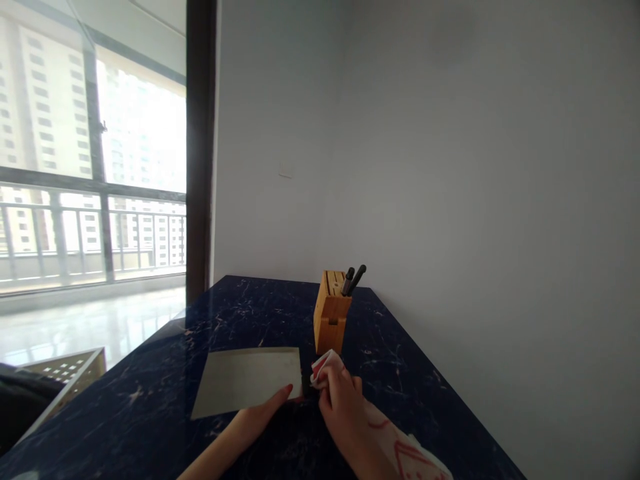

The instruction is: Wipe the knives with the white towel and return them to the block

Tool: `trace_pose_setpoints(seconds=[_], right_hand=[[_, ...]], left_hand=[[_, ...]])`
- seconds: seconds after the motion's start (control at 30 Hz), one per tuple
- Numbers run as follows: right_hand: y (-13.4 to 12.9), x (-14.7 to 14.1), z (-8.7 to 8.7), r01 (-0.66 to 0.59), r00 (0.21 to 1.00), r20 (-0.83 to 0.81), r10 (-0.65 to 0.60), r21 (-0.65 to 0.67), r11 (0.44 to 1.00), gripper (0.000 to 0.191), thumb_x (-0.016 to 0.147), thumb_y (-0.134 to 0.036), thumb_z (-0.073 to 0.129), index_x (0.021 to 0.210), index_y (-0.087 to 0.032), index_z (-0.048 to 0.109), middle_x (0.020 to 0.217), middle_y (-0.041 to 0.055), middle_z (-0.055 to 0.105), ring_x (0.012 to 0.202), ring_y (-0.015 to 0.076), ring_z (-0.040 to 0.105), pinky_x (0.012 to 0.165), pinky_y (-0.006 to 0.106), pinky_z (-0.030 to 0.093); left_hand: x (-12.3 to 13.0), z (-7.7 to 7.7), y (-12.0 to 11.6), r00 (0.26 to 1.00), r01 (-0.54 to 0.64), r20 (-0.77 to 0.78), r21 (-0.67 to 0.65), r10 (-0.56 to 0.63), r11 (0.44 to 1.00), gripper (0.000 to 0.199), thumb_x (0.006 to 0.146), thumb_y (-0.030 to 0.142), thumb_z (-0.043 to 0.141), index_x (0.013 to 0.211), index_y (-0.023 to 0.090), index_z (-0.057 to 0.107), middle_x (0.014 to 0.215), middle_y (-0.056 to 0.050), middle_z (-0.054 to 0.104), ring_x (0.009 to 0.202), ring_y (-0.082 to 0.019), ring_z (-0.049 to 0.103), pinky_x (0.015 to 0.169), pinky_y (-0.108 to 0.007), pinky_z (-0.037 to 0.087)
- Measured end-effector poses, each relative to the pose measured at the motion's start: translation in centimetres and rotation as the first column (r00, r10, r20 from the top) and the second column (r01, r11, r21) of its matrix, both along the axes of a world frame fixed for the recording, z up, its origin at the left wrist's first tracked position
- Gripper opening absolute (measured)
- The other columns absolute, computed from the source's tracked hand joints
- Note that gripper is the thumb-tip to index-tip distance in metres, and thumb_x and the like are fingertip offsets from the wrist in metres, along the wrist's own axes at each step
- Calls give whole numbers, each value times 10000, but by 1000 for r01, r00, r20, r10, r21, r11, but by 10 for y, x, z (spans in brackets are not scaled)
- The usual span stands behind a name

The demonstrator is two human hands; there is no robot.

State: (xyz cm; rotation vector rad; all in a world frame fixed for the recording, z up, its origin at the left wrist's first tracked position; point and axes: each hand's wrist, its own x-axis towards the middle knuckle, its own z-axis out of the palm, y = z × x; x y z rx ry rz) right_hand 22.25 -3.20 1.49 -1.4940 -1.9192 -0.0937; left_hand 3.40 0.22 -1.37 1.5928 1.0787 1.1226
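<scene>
Dark blue marbled table (400, 380) by a bright window (143, 120), with two hands over its near end

Grey walls (475, 167) meet behind the table. One has a small pale wall plate (285, 175), too faint to make out well. At 10 o'clock in the view is the window, so bright that the tall buildings (55, 87) outside look washed out. It stops at a dark frame (201, 147).

At 6 o'clock are the person's two hands. The left hand (267, 408) rests its thumb on a pale flat sheet (245, 377), near the corner at the sheet's 4 o'clock. Its other fingers are hidden, so I can't tell if they pinch the sheet from below. The sheet has four sides and looks like a big cleaver blade, but I can't be sure. A black bit (306, 385) sits by its 3 o'clock edge. It is too dark to make out, and might be a handle.

The right hand (343, 397) is curled tight around a white cloth with red marks (395, 433). The cloth hangs toward 5 o'clock and is partly hidden by the arm.

At 12 o'clock from the right hand stands a wooden knife block (333, 309) with two black handles (357, 280) poking out. Whatever they belong to is hidden inside.

At 8 o'clock, a frame with holes (65, 367) and a dark lump (23, 403) are cut off.
</scene>
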Motion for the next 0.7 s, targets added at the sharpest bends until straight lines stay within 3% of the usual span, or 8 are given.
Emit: trace_pose_setpoints(seconds=[0.13, 0.3, 0.5, 0.6, 0.7], right_hand=[[-7, -13, 6, -104, 994, 43, 103, 9, 995, 266, 714, -71, 439, 890, -257, 511, 897, -9, 581, 901, 184, 475, 756, 307, 271], [-10, -12, 13, -97, 988, 118, 97, -5, 995, 243, 682, -63, 462, 811, -256, 530, 843, -9, 580, 895, 191, 460, 753, 320, 254], [-8, -12, 10, -75, 993, 94, 76, -11, 997, 263, 697, -73, 451, 876, -250, 529, 870, 3, 587, 891, 194, 464, 756, 325, 257], [-11, -14, 11, -97, 988, 121, 99, -26, 995, 206, 685, -66, 457, 783, -231, 531, 832, 4, 593, 866, 188, 474, 747, 316, 264], [-13, -16, 12, -127, 983, 130, 131, -37, 991, 183, 684, -71, 458, 752, -228, 523, 809, -1, 596, 847, 181, 479, 729, 306, 268]], left_hand=[[-1, 1, 2, 994, 71, -83, 74, -65, 995, 367, 729, 491, 514, 944, 228, 653, 1063, -11, 643, 1052, -233, 524, 1035, -364, 272], [0, 0, -1, 991, 78, -114, 78, -69, 994, 363, 762, 458, 491, 1016, 234, 622, 1122, -7, 610, 1092, -218, 495, 1040, -352, 269], [2, 26, -19, 988, 144, -77, 105, -136, 984, 316, 769, 429, 501, 994, 248, 630, 1095, 18, 624, 1056, -198, 517, 1014, -315, 313], [2, 38, -24, 982, 168, -103, 92, -159, 981, 297, 790, 440, 462, 843, 236, 671, 985, 11, 667, 1000, -192, 546, 1005, -296, 308], [1, 35, -20, 980, 168, -125, 102, -155, 980, 339, 795, 460, 436, 699, 230, 666, 868, 10, 687, 886, -185, 584, 966, -285, 336]])
